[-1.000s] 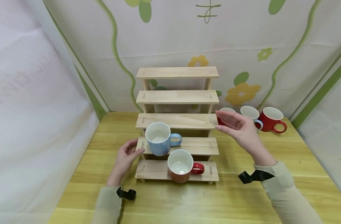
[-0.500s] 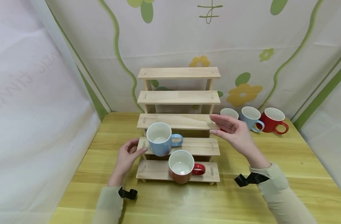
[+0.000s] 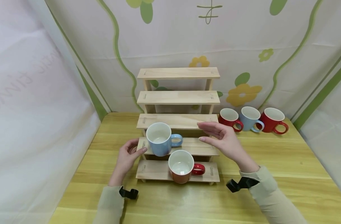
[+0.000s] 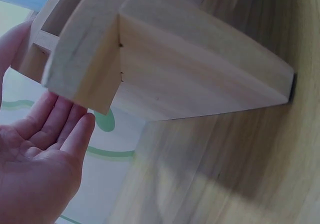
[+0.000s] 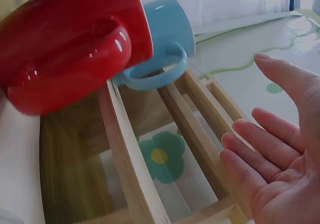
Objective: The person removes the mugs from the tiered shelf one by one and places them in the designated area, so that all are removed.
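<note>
A wooden stepped shelf (image 3: 178, 121) stands in the middle of the head view. On its lowest step sits a red mug (image 3: 181, 167), handle to the right. A light blue mug (image 3: 159, 140) stands on the second step. My left hand (image 3: 126, 158) grips the left end of that step, thumb above the board; in the left wrist view the left hand's fingers (image 4: 55, 121) lie at the board's underside. My right hand (image 3: 224, 140) is at the right side of the shelf, its fingers extended and holding nothing. In the right wrist view its palm faces the steps.
At the back right of the wooden table (image 3: 285, 174) stand a red mug (image 3: 229, 119), a light blue mug (image 3: 250, 119) and another red mug (image 3: 272, 120) in a row. A printed white curtain (image 3: 170, 40) closes off the back.
My right hand has moved left from in front of the back mugs toward the shelf's right end, uncovering the nearest red mug. My left hand and the shelf mugs have stayed in place.
</note>
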Tool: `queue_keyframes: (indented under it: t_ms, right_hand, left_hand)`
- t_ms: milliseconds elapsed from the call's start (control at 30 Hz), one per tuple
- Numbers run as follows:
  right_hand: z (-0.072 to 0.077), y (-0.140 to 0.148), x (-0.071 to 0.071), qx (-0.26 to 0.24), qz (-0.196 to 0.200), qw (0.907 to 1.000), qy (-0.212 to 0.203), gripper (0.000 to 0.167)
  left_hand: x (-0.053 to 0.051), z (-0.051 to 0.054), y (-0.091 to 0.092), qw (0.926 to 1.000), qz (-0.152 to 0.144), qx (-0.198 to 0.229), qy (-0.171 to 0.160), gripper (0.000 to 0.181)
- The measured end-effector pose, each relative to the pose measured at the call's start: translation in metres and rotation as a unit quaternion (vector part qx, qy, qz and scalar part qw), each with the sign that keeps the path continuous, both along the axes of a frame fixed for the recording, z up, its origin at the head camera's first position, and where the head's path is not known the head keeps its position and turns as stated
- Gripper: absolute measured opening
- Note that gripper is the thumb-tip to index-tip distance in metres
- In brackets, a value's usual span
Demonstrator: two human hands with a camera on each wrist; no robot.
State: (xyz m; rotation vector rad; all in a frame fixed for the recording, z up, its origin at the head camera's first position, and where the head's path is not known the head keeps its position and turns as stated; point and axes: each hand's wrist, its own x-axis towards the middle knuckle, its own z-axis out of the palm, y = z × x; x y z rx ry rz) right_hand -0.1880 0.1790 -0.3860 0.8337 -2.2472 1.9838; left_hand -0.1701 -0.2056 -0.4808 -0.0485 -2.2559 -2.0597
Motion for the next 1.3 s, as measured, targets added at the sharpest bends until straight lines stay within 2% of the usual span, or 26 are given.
queue_keyframes:
  t_ms: [233,367,600,1033,1300]
  right_hand:
    - [-0.002,-0.017,0.004,-0.003,0.029,0.9992,-0.028,0.046]
    - [-0.007,-0.026,0.005,0.017,0.039,0.9981,-0.044,0.044]
    - [-0.014,-0.040,0.003,0.038,0.044,0.9962,-0.066,0.043]
    - [-0.017,-0.059,-0.002,0.028,0.051,0.9915,-0.116,0.040]
    - [-0.018,-0.064,-0.006,0.044,0.057,0.9904,-0.118,0.035]
  left_hand:
    - [0.001,-0.002,0.002,1.0000,0.002,0.004,0.002,0.052]
    - [0.001,-0.003,0.001,1.0000,0.003,0.005,0.003,0.051]
    - [0.003,-0.003,0.001,1.0000,0.006,-0.003,0.006,0.051]
    - [0.001,-0.002,0.001,1.0000,0.004,-0.003,0.008,0.051]
    - [0.002,-0.001,0.002,1.0000,0.007,-0.003,0.006,0.050]
